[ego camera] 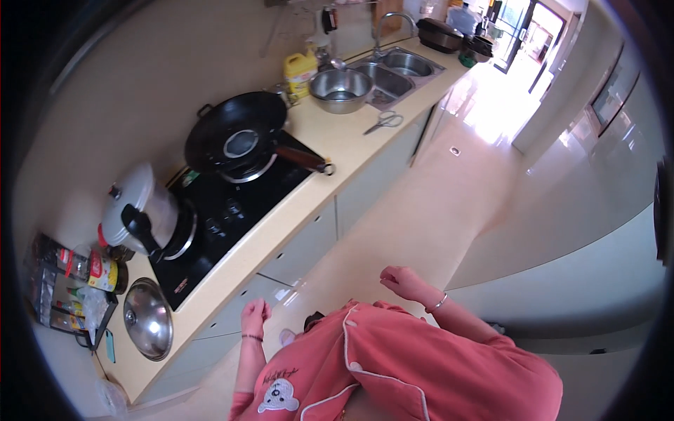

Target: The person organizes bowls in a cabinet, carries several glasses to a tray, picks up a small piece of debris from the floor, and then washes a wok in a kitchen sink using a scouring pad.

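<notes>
My left hand (255,317) hangs in front of the lower cabinets, its fingers curled and nothing seen in them. To the right, above the floor, my right hand (404,282) is loosely closed, with no object visible in it. A black wok (210,131) with a wooden handle (300,157) stands on the far burner of the black gas hob (210,252). On the near burner is a pressure cooker (158,210) with a black handle. A steel lid (147,318) lies on the counter near my left hand.
A steel basin (341,105) and scissors (387,121) are beside the double sink (421,87). A yellow jug (299,73) stands by the wall. An oil bottle (102,271) and a rack (47,294) of condiments occupy the counter's near end, beside a phone-like flat object (110,346).
</notes>
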### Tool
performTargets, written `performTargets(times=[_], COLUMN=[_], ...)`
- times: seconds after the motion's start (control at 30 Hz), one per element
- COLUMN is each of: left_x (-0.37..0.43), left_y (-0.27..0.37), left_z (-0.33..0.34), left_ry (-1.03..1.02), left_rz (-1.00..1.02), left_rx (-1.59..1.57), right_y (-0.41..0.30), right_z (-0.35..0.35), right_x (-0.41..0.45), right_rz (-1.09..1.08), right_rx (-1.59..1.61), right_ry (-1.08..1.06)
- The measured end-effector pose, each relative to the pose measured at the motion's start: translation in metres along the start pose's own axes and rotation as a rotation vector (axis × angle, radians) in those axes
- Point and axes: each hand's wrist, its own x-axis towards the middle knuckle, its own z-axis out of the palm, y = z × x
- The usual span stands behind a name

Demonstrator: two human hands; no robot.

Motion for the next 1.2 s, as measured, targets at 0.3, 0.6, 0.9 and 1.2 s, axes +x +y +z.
performTargets(times=[0.3,0.6,0.9,1.2], left_x=[0.051,0.139,0.214,0.331], left_y=[0.043,0.027,0.088,0.216], left_z=[0.203,0.322,0.466,0.567], left_ry=[-0.308,-0.285,-0.333,0.066], left_rz=[-0.002,0.065,0.156,-0.012], left_rx=[0.326,0.374,0.198,-0.276], right_y=[0.091,0.117,0.163,0.232], right_z=[-0.095,-0.182,-0.288,-0.364], right_x=[-0.009,0.140,0.237,0.307], right_rz=[0.070,-0.085,-0.030,-0.065], right_rx=[0.038,0.105,0.076,-0.013], right_ry=[0.195,0.128,0.102,-0.036])
